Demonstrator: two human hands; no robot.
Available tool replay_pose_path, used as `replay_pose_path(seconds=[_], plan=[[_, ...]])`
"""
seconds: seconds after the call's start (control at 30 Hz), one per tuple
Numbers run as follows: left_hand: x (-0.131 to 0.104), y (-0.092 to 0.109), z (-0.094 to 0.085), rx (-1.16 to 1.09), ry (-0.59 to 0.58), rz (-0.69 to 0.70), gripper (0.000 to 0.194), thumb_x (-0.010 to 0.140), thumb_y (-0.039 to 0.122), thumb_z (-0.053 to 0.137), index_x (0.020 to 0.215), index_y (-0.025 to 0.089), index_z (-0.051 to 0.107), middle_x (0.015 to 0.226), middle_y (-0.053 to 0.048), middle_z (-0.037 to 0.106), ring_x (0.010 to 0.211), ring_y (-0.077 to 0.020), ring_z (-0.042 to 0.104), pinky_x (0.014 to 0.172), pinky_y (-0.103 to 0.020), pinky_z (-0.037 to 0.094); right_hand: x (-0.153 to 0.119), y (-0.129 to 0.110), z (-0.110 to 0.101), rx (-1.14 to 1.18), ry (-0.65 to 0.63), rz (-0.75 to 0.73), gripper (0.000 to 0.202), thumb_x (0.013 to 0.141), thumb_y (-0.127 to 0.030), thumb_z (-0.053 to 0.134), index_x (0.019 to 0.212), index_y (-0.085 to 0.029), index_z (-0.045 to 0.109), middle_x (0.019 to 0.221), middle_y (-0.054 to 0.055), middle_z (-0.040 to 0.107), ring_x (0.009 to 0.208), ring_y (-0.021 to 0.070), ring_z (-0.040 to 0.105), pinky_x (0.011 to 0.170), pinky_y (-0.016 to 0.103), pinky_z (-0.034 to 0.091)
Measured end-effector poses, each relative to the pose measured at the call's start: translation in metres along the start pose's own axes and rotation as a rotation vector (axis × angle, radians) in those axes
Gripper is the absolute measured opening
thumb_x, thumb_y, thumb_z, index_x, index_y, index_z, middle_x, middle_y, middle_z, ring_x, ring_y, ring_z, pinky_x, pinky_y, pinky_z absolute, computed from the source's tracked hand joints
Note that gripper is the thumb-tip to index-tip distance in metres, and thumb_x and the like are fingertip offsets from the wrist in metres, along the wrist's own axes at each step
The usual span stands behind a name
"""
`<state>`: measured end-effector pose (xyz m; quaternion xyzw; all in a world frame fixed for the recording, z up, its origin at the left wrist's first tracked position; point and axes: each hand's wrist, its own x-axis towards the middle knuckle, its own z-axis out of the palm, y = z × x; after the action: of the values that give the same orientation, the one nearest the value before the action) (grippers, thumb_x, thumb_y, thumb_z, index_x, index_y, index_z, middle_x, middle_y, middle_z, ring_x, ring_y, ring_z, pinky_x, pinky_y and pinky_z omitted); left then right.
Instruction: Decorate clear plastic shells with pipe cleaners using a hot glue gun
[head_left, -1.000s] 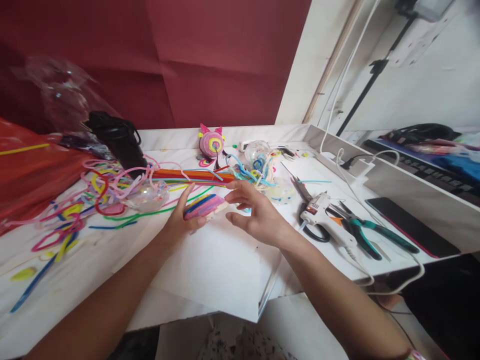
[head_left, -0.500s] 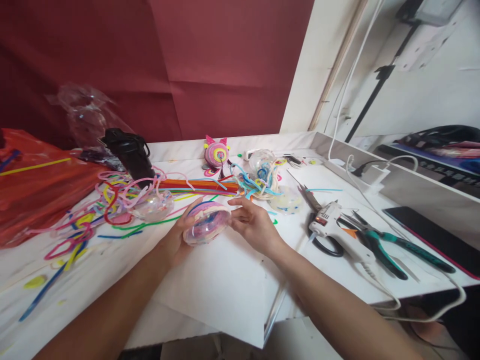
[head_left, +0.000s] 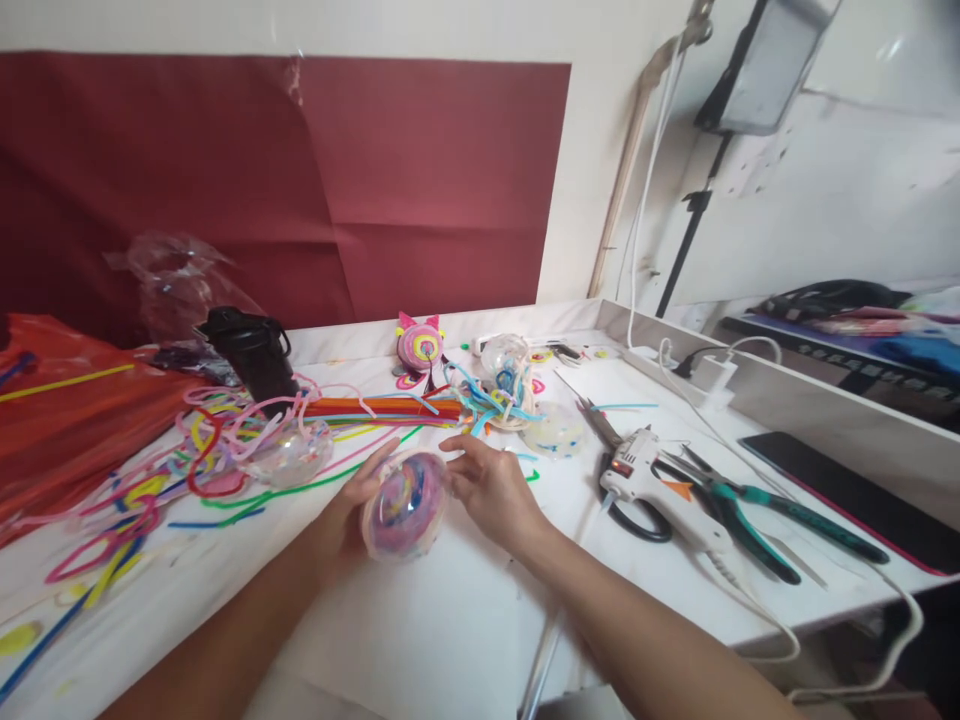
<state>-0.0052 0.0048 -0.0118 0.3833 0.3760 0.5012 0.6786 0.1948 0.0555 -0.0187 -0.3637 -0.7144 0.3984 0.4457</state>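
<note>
A clear plastic dome [head_left: 405,510], lined with pink, purple and blue coils that look like pipe cleaners, is held above a white sheet of paper [head_left: 405,640]. My left hand [head_left: 358,500] is closed round its left side, the fingers partly hidden behind it. On the opposite side, my right hand [head_left: 487,488] pinches the rim with thumb and fingertips. Beyond the hands lies a bundle of orange and red pipe cleaners [head_left: 382,409]. A finished-looking pink round ornament with ears [head_left: 421,345] stands at the back.
To the right lie a white glue gun [head_left: 637,465], scissors [head_left: 600,425], green-handled pliers [head_left: 750,495] and a black phone [head_left: 847,495]. Loose pipe cleaners [head_left: 135,500], a black bottle-like object [head_left: 251,355] and a red plastic bag [head_left: 67,420] are at left. Another clear dome [head_left: 289,450] sits among them.
The dome has been tilted, so its rounded face and coiled pattern now show more towards me. Both hands keep hold of it. The camera view has shifted upward and slightly right.
</note>
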Motion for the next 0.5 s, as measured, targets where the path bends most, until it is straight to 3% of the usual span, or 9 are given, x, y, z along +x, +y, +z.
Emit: replay_pose_path(seconds=[0.17,0.3,0.4,0.5], plan=[[-0.004,-0.002,0.006,0.041,0.064,0.023,0.101,0.075,0.03,0.071,0.157,0.033,0.013,0.129,-0.013,0.065,0.101,-0.033,0.069,0.081,-0.044,0.057,-0.005,-0.003,0.0,-0.157,-0.045,-0.046,0.038,0.077,0.0,0.05,0.106,-0.022,0.063,0.077,0.0,0.077,0.067,0.0171,0.071,0.07,0.03,0.055],[-0.002,-0.003,0.007,-0.015,0.068,0.025,0.096,0.076,0.034,0.069,0.157,0.034,0.017,0.129,-0.01,0.065,0.107,-0.0345,0.067,0.083,-0.043,0.056,0.003,-0.026,-0.008,-0.386,-0.03,-0.12,0.045,0.079,-0.003,0.055,0.12,-0.02,0.062,0.111,0.01,0.076,0.096,0.0243,0.073,0.082,0.038,0.056],[0.0,-0.004,0.006,-0.079,0.079,0.042,0.093,0.076,0.037,0.069,0.156,0.035,0.022,0.139,-0.006,0.061,0.12,-0.0352,0.059,0.091,-0.043,0.052,0.042,-0.054,-0.018,-0.496,0.032,-0.186,0.04,0.083,-0.009,0.058,0.121,-0.02,0.063,0.122,0.009,0.071,0.109,0.024,0.069,0.091,0.037,0.054],[0.001,-0.005,0.004,-0.122,0.067,0.052,0.095,0.074,0.037,0.071,0.156,0.036,0.023,0.143,-0.007,0.058,0.124,-0.0348,0.057,0.095,-0.043,0.05,0.11,-0.069,-0.025,-0.689,0.061,-0.057,0.037,0.087,-0.018,0.06,0.124,-0.023,0.06,0.124,0.006,0.07,0.114,0.022,0.066,0.096,0.033,0.052]])
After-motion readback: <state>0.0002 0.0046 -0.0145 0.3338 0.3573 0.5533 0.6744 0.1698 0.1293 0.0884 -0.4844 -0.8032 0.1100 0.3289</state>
